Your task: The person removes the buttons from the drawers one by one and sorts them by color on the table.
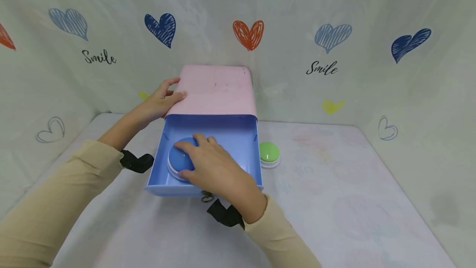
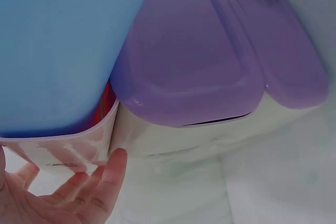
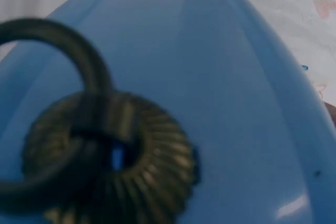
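Observation:
A small pink chest point(image 1: 215, 90) has its blue drawer point(image 1: 238, 148) pulled out toward me. Inside the drawer's left part sits a round blue push button point(image 1: 180, 156) with a white base. My right hand point(image 1: 215, 168) grips this button from above, fingers and thumb spread round its dome. My left hand point(image 1: 160, 100) rests against the left side of the chest, with its fingertips at the pink casing in the left wrist view. The right wrist view shows the blue drawer front point(image 3: 220, 98) and its bronze ring pull point(image 3: 110, 150), but not the hand's grip.
A green push button point(image 1: 269, 152) on a white base stands on the table just right of the drawer. Purple drawers point(image 2: 189, 51) with ring pulls show beside the blue one in the left wrist view. A curtain point(image 1: 286, 20) with printed hearts hangs behind the chest.

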`<state>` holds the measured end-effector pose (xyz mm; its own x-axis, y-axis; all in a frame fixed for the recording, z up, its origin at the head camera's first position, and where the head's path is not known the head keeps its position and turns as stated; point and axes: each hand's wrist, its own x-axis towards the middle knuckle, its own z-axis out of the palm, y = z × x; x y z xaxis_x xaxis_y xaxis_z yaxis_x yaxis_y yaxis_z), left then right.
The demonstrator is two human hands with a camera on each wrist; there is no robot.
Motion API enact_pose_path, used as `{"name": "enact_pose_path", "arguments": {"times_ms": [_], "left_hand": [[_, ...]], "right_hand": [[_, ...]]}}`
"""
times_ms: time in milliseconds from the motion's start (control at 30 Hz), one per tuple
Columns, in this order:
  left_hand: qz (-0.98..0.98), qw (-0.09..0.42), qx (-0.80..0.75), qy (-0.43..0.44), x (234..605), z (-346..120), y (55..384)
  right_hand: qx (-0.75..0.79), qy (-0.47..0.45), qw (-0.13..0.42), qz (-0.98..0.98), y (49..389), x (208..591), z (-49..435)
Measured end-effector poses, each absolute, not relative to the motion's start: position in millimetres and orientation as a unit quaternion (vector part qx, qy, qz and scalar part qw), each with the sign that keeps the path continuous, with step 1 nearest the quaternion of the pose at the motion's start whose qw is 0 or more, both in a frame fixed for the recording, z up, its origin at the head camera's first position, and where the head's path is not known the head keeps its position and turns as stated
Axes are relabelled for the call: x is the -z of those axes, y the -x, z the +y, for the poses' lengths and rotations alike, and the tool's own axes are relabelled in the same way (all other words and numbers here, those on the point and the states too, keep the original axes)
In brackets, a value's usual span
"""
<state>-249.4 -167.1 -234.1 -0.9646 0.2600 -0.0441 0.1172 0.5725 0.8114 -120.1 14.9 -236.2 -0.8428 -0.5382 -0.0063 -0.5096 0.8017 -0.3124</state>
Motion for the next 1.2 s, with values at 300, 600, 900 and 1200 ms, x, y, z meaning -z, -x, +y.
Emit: {"name": "enact_pose_path", "arguments": {"times_ms": [300,600,900,1200], "left_hand": [[0.880,0.086,-0.453,-0.110,234,-168,250],[0.884,0.078,-0.449,-0.105,234,-169,248],[0.882,0.078,-0.451,-0.114,235,-169,249],[0.883,0.075,-0.449,-0.117,235,-168,249]], "right_hand": [[0.135,0.281,0.046,0.949,122,237,12],[0.124,0.284,0.027,0.950,120,235,11],[0.133,0.277,-0.005,0.952,116,236,14],[0.157,0.267,-0.035,0.950,112,231,23]]}}
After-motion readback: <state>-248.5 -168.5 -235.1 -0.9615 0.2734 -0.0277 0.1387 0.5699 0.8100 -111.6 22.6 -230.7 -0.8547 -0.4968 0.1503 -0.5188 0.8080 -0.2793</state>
